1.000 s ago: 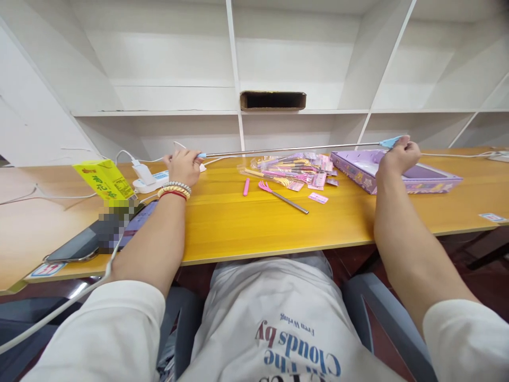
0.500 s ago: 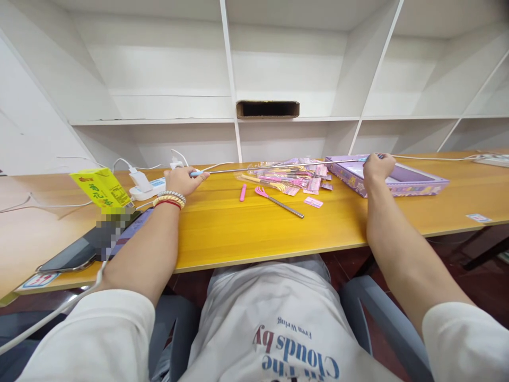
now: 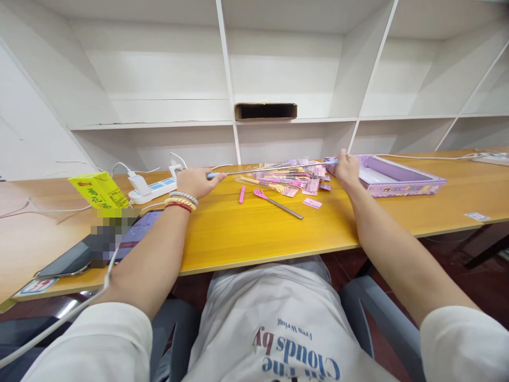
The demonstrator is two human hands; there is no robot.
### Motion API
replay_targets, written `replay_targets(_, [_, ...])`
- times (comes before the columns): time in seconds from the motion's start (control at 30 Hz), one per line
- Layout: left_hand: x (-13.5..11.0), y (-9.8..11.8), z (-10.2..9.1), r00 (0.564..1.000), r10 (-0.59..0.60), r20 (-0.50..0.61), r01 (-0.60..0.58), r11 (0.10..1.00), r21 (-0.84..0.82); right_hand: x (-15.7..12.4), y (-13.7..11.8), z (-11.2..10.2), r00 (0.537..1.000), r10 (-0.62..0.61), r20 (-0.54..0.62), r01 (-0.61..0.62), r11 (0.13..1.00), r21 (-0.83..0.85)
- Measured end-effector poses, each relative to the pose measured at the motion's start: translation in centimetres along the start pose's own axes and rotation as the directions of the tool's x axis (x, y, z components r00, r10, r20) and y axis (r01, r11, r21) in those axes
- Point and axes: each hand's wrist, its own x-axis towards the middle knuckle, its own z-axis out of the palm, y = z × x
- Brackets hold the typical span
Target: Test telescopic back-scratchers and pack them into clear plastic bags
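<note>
A thin metal telescopic rod with light blue ends, which looks like a back scratcher, stretches level between my hands above the table. My left hand is closed around its blue left end, thumb along the top. The blue right end is gripped by my right hand, whose fingers partly hide it. Below the rod lies a pink back scratcher with a bare metal shaft, and a loose pink tube is beside it. Behind them is a pile of bagged back scratchers with pink cards.
An open purple box sits to the right. On the left are a yellow drink carton, a white power strip with cables, and phones. White shelving holds a cardboard box behind the table.
My hands have come closer together, the left moving right and the right moving left. The rod's visible length between them is shorter.
</note>
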Motion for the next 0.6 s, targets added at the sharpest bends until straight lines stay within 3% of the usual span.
replay_targets(0.17, [-0.9, 3.4, -1.0, 0.996, 0.084, -0.013, -0.085, 0.996, -0.037, -2.9, -3.8, 1.7, 0.993, -0.038, 0.115, 0.032, 0.998, 0.058])
replay_targets(0.37, [-1.8, 5.5, -0.3, 0.991, 0.132, -0.022, -0.133, 0.988, -0.073, -5.4, -5.7, 2.7, 0.943, -0.180, 0.281, 0.137, 0.977, 0.167])
replay_targets(0.6, [-2.6, 6.9, 0.0, 0.994, 0.108, -0.018, -0.109, 0.992, -0.065, -6.0, -5.9, 3.3, 0.953, -0.173, 0.248, 0.089, 0.944, 0.317])
